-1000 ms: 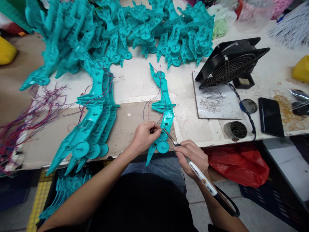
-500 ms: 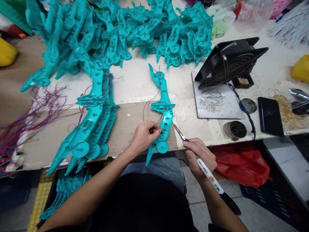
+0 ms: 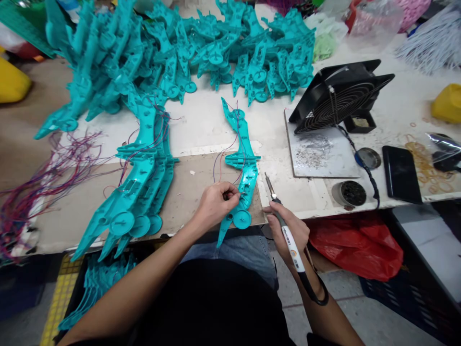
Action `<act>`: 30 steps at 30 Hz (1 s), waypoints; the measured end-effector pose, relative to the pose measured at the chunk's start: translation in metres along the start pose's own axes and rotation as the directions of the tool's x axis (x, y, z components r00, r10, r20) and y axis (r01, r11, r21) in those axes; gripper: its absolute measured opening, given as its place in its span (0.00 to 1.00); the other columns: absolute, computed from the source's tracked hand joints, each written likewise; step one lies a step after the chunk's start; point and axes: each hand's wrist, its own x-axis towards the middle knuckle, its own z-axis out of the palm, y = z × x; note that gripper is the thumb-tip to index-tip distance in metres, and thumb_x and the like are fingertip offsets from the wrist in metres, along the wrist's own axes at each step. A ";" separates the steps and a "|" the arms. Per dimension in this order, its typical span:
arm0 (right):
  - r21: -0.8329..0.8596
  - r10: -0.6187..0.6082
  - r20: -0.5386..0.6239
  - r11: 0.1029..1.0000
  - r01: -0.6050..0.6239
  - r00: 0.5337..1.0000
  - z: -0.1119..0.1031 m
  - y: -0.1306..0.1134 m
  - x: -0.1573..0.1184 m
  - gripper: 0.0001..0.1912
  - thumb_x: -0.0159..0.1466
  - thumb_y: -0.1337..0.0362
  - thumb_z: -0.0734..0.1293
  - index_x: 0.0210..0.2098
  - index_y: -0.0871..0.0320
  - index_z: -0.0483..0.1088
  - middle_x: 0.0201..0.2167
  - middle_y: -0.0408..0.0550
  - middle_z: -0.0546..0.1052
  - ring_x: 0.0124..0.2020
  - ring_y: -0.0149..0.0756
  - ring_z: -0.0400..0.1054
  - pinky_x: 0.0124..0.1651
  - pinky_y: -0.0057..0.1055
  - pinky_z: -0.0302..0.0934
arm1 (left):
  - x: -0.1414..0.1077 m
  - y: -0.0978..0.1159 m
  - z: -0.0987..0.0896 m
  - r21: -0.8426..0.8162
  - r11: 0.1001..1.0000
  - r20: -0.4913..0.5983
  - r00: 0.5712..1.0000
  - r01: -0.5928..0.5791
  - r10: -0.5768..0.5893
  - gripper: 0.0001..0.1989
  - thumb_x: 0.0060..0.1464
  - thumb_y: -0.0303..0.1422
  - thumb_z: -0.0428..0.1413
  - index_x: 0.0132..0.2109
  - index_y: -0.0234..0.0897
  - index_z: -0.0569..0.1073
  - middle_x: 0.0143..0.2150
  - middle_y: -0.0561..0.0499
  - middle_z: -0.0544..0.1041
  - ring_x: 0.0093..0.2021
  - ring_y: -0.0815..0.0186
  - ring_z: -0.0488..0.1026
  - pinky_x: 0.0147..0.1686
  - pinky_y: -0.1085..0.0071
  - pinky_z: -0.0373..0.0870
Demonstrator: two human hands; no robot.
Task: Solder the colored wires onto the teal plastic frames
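A long curved teal plastic part lies at the table's front edge, its pointed lower end overhanging. Thin red and blue wires run along it. My left hand is closed in a pinch over its lower half, beside a small rectangular opening; what the fingertips hold is too small to make out. In my right hand is a soldering iron with a white and black handle. Its bare metal tip points up and left, just right of the teal part and apart from it.
Stacked teal parts stand left, near a tangle of wires. More teal parts are heaped behind. On the right are a black fan on a white board, a small round tin and a black phone.
The soldering iron has drawn back from the teal part's edge and turned more upright, my right hand shifting slightly left. My left hand stays in place.
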 end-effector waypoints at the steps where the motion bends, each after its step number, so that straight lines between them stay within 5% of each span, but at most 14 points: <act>1: -0.016 0.004 -0.011 1.000 -0.004 1.000 0.002 0.000 0.000 0.20 0.62 0.73 0.67 0.52 0.54 0.70 0.38 0.48 0.80 0.37 0.35 0.76 0.45 0.32 0.71 | 0.000 0.000 0.001 0.014 1.000 0.006 1.000 -0.005 0.005 0.03 0.49 0.28 0.56 0.30 0.35 0.75 0.26 0.54 0.74 0.28 0.70 0.68 0.29 0.75 0.64; 5: -0.059 -0.015 -0.005 0.998 0.015 1.000 0.009 -0.003 -0.001 0.20 0.61 0.74 0.67 0.52 0.54 0.70 0.40 0.48 0.80 0.39 0.36 0.76 0.46 0.32 0.71 | -0.001 0.002 -0.003 0.057 0.993 -0.014 0.995 -0.099 0.100 0.03 0.50 0.29 0.56 0.32 0.35 0.75 0.30 0.51 0.75 0.33 0.66 0.71 0.36 0.71 0.67; 8: -0.061 -0.025 0.026 0.998 0.026 0.999 0.014 -0.005 -0.001 0.20 0.62 0.74 0.67 0.53 0.54 0.69 0.41 0.49 0.79 0.41 0.36 0.76 0.47 0.33 0.71 | 0.003 -0.001 -0.017 0.133 0.980 -0.226 0.959 -0.145 0.172 0.10 0.51 0.33 0.57 0.41 0.35 0.75 0.41 0.46 0.75 0.43 0.62 0.72 0.43 0.67 0.68; 11: -0.051 -0.027 0.042 0.998 0.029 0.999 0.020 -0.007 -0.002 0.21 0.62 0.73 0.67 0.55 0.54 0.67 0.42 0.48 0.79 0.40 0.35 0.76 0.47 0.31 0.71 | 0.011 -0.013 -0.032 0.292 0.956 -0.365 0.920 -0.032 0.142 0.18 0.53 0.38 0.56 0.48 0.33 0.73 0.45 0.42 0.75 0.45 0.58 0.71 0.47 0.62 0.67; 15: -0.051 -0.027 0.051 0.998 0.030 0.998 0.028 -0.011 -0.003 0.21 0.63 0.72 0.66 0.54 0.54 0.68 0.40 0.48 0.79 0.38 0.34 0.75 0.46 0.30 0.71 | 0.019 -0.025 -0.036 0.469 0.882 -0.224 0.973 0.054 0.060 0.17 0.53 0.44 0.56 0.42 0.34 0.76 0.40 0.42 0.76 0.45 0.55 0.70 0.46 0.60 0.66; 18: -0.035 -0.035 0.055 0.999 0.037 0.998 0.035 -0.015 -0.003 0.20 0.63 0.73 0.66 0.54 0.55 0.68 0.40 0.47 0.79 0.39 0.33 0.75 0.46 0.29 0.70 | 0.020 -0.022 -0.032 0.529 0.843 -0.224 0.974 0.101 0.023 0.12 0.55 0.40 0.53 0.35 0.36 0.76 0.37 0.44 0.77 0.43 0.55 0.71 0.43 0.62 0.65; 24: -0.009 -0.017 0.042 1.000 0.018 0.999 0.047 -0.018 -0.003 0.21 0.64 0.72 0.65 0.55 0.54 0.67 0.44 0.48 0.78 0.40 0.33 0.75 0.47 0.28 0.70 | 0.023 -0.002 -0.043 0.276 0.953 -0.348 0.937 0.125 -0.021 0.11 0.59 0.37 0.48 0.38 0.36 0.71 0.25 0.52 0.73 0.26 0.66 0.70 0.29 0.72 0.62; 27: 0.045 0.003 0.039 0.999 -0.004 0.999 0.051 -0.018 -0.004 0.21 0.64 0.72 0.65 0.56 0.54 0.66 0.46 0.48 0.78 0.41 0.32 0.76 0.48 0.28 0.70 | 0.015 0.010 -0.045 0.238 0.970 -0.238 0.971 0.057 0.002 0.12 0.60 0.38 0.47 0.38 0.36 0.71 0.25 0.53 0.73 0.25 0.67 0.70 0.26 0.73 0.60; 30: 0.053 0.037 -0.006 0.998 -0.037 0.999 0.051 -0.017 -0.004 0.21 0.64 0.71 0.65 0.56 0.53 0.66 0.45 0.46 0.78 0.41 0.32 0.76 0.48 0.28 0.71 | -0.004 0.017 -0.039 0.438 0.899 -0.050 0.999 0.018 0.004 0.15 0.62 0.39 0.47 0.34 0.36 0.73 0.27 0.49 0.74 0.29 0.65 0.71 0.29 0.72 0.62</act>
